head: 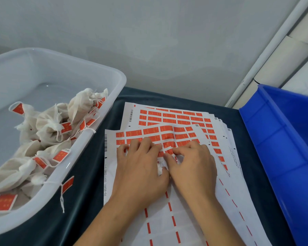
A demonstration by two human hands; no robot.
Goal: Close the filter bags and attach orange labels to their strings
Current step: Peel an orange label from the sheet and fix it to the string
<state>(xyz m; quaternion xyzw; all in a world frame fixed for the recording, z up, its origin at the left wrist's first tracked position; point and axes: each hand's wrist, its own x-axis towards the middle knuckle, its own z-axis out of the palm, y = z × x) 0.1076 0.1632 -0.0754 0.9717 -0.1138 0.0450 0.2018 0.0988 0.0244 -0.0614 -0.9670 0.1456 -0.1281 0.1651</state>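
Label sheet (167, 139), top of a fanned stack (185, 118) at centre frame on a dark-covered desk (89, 174): rows of orange labels (150, 131) remain across its upper part, while the lower part shows bare backing with only thin orange slivers left. Left hand (140, 173), centre frame: lies flat on the sheet, fingers spread and pressing the paper down. Right hand (194, 167), just beside it and touching: its grip is drawn together, thumb and fingertips pinching at a label on the nearest full row, where the sheet is buckled upward. A scrap of white material shows between the two hands; whether it is string or a bag cannot be told. Filter bags (48, 128), white, drawn closed and already tagged orange, lie heaped in the clear tub (89, 137) at left of frame; one tagged string (62, 197) hangs over its rim. Blue bin (283, 157), right of frame; contents not visible. Handling note, as a judgement: the step is freeing one label. The flat hand should hold the backing close to the pinch so the sheet stops buckling, and the label should be lifted from a corner and peeled low and slowly, sparing its neighbours.
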